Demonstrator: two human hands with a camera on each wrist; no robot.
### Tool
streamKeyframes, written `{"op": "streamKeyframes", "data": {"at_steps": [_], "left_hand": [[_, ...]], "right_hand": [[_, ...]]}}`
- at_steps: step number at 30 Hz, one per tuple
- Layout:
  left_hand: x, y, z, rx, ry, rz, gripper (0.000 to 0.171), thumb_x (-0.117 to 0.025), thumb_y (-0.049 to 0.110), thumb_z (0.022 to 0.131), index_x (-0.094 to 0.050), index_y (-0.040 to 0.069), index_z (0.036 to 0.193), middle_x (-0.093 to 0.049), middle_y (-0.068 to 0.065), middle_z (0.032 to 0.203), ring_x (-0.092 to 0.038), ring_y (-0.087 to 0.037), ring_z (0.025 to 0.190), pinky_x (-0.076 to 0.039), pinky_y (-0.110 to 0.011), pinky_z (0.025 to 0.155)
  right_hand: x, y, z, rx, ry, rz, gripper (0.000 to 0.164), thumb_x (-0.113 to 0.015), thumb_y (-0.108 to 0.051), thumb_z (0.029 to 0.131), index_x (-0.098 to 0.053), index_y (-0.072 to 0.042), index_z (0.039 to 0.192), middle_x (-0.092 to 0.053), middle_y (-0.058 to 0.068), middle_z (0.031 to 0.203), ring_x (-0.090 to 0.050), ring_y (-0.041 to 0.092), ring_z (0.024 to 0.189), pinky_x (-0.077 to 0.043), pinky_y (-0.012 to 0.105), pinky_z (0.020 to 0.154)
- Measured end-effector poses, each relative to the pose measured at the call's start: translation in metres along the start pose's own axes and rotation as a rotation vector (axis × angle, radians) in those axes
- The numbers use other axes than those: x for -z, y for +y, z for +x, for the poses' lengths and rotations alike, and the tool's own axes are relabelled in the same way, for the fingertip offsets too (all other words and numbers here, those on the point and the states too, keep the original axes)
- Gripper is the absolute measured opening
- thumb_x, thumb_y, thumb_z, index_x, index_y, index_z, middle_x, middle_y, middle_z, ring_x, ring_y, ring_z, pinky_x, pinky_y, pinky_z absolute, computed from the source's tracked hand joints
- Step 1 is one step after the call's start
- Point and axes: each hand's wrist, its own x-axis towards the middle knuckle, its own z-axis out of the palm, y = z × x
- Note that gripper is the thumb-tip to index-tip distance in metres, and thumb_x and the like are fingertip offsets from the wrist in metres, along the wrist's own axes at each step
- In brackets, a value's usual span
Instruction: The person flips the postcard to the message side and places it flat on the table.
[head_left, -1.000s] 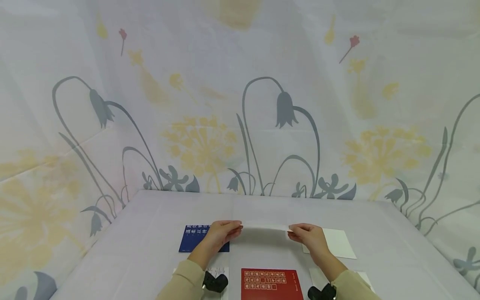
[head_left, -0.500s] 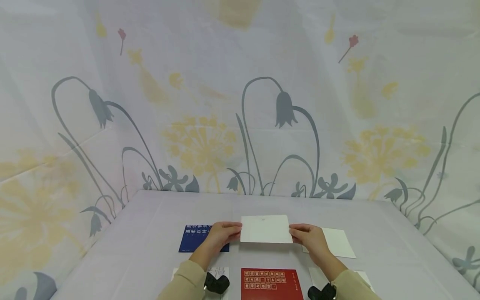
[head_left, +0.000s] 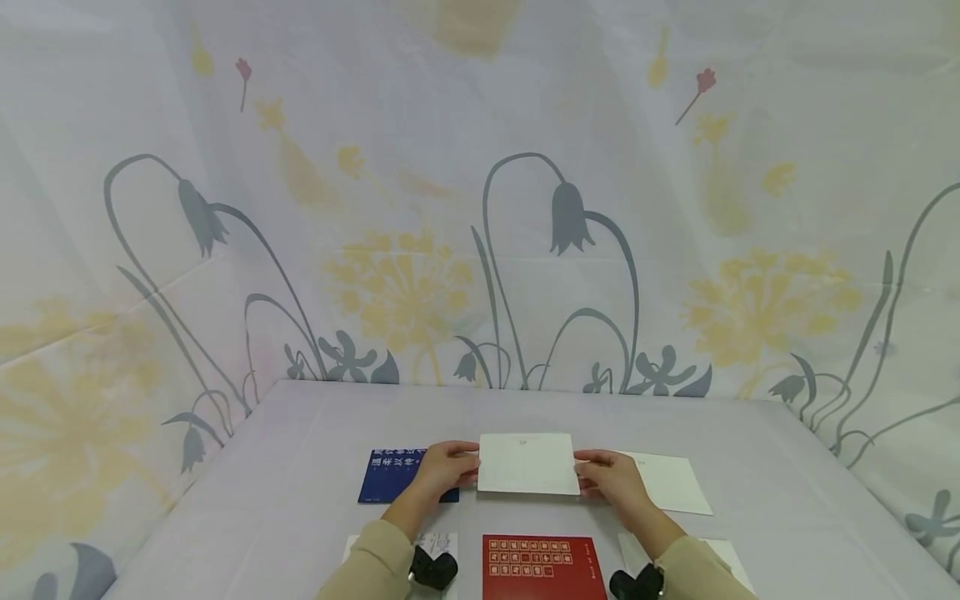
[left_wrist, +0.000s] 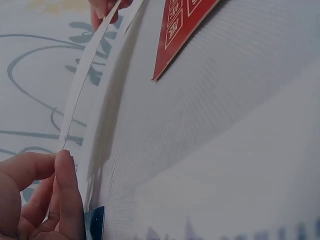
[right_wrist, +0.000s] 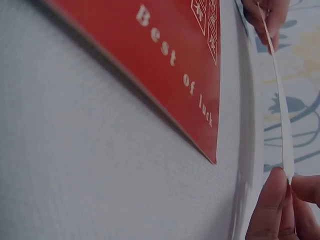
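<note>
A white card with tiny print near its top edge is held up over the middle of the table, its face tilted towards the head camera. My left hand pinches its left edge between thumb and fingers. At the opposite edge, my right hand pinches it the same way. Both wrist views show the card nearly edge-on, as a thin, slightly bowed strip. The left thumb and finger meet on the card in the left wrist view; the right fingers grip it in the right wrist view.
A blue card with white characters lies left, partly behind the left arm. Nearer is a red card reading "Best of luck". Cream cards lie on the right, and a card with handwriting lies front left, partly covered by the wrist camera.
One second ago the card was seen nearly edge-on. It has tilted so its face shows, then shifted slightly left and down. Both hands keep their pinch on it.
</note>
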Motion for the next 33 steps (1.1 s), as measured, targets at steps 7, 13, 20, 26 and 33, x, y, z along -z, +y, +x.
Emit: {"op": "streamKeyframes", "data": {"at_steps": [7, 13, 20, 26, 33], "left_hand": [[-0.002, 0.005, -0.002, 0.003, 0.012, 0.044, 0.031, -0.061, 0.0, 0.086, -0.058, -0.01, 0.115, -0.063, -0.012, 0.093, -0.061, -0.012, 0.07, -0.055, -0.028, 0.066], [-0.004, 0.007, -0.003, 0.029, 0.014, 0.046, 0.032, -0.062, -0.002, 0.085, -0.058, -0.01, 0.116, -0.063, -0.011, 0.092, -0.062, -0.014, 0.072, -0.055, -0.028, 0.066], [-0.003, 0.008, -0.005, 0.061, -0.001, 0.058, 0.031, -0.061, 0.0, 0.087, -0.057, -0.01, 0.116, -0.063, -0.011, 0.089, -0.062, -0.015, 0.074, -0.055, -0.028, 0.067], [0.001, 0.009, -0.008, 0.06, -0.022, 0.06, 0.032, -0.061, 0.001, 0.087, -0.056, -0.011, 0.116, -0.064, -0.011, 0.086, -0.063, -0.014, 0.074, -0.055, -0.028, 0.068], [0.004, 0.01, -0.011, 0.044, -0.034, 0.057, 0.033, -0.061, 0.001, 0.087, -0.055, -0.011, 0.118, -0.064, -0.011, 0.087, -0.064, -0.016, 0.077, -0.055, -0.029, 0.07]], "right_hand": [[-0.001, 0.001, 0.001, -0.026, -0.028, -0.013, 0.03, -0.057, -0.008, 0.089, -0.058, 0.01, 0.114, -0.063, 0.01, 0.085, -0.06, 0.016, 0.065, -0.054, 0.029, 0.058], [-0.001, 0.003, 0.0, -0.038, -0.034, -0.031, 0.029, -0.055, -0.007, 0.09, -0.058, 0.01, 0.113, -0.062, 0.009, 0.082, -0.058, 0.016, 0.064, -0.054, 0.028, 0.058], [0.0, 0.005, 0.001, -0.039, -0.052, -0.036, 0.029, -0.052, -0.005, 0.089, -0.057, 0.013, 0.111, -0.063, 0.01, 0.081, -0.059, 0.015, 0.064, -0.054, 0.028, 0.058], [0.001, 0.003, -0.002, -0.039, -0.055, -0.027, 0.029, -0.052, -0.004, 0.089, -0.057, 0.014, 0.111, -0.062, 0.011, 0.081, -0.06, 0.015, 0.064, -0.055, 0.03, 0.059], [0.005, 0.001, -0.002, -0.024, -0.042, -0.034, 0.03, -0.053, -0.003, 0.088, -0.057, 0.013, 0.113, -0.061, 0.011, 0.083, -0.059, 0.015, 0.064, -0.055, 0.029, 0.058]]}}
